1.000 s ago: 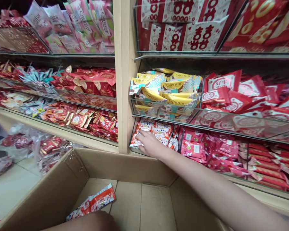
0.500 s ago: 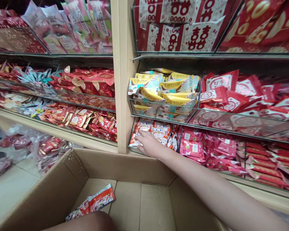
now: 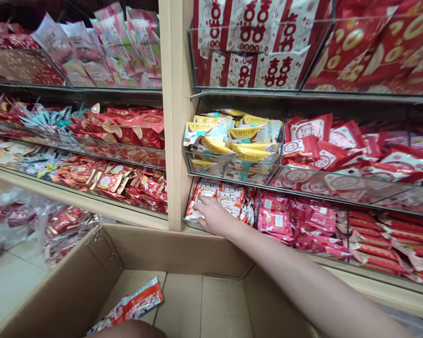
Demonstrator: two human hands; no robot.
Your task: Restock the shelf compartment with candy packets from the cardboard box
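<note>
My right hand (image 3: 213,215) reaches over the box's far wall into the lowest shelf bin. Its fingers are apart and rest on orange-and-white snack packets (image 3: 231,197), with none visibly gripped. In the cardboard box (image 3: 176,251) below, orange, white and blue packets (image 3: 136,303) show at the left. A rounded patch of skin (image 3: 129,329) at the bottom edge partly covers them. It may be part of my left hand or arm; no fingers show, so whether it holds the packets is unclear.
Yellow Ginmar packets (image 3: 248,134) fill the bin above, behind a clear front panel. Pink packets (image 3: 275,220) lie right of my hand. A wooden upright (image 3: 174,117) divides the shelves. Plastic bags of red snacks (image 3: 65,223) sit on the floor at left.
The view has tilted up slightly, so everything appears lower in the picture. My right hand stays at the same bin, its fingers shifted slightly. The packets in the box have not moved.
</note>
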